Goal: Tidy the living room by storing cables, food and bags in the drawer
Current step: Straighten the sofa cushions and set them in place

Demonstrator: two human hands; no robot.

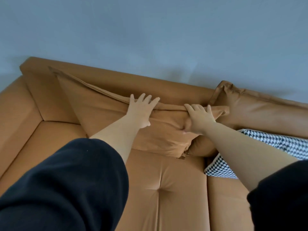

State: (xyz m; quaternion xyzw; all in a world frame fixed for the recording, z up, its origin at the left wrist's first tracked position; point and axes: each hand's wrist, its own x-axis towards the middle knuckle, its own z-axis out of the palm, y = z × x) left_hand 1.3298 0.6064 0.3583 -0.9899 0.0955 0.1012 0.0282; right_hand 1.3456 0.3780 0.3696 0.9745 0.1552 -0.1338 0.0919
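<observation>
A tan back cushion (103,114) leans against the backrest of a tan sofa (166,189). My left hand (140,112) lies on the cushion's top edge with its fingers spread and straight. My right hand (198,119) grips the same cushion near its right corner, thumb under a fold of the fabric and fingers over the top edge. No cables, food, bags or drawer show in this view.
A second tan back cushion (260,110) sits to the right. A black-and-white houndstooth pillow (283,144) lies under my right forearm. The sofa's left armrest (15,117) bounds the seat. A blue-grey wall (150,39) rises behind.
</observation>
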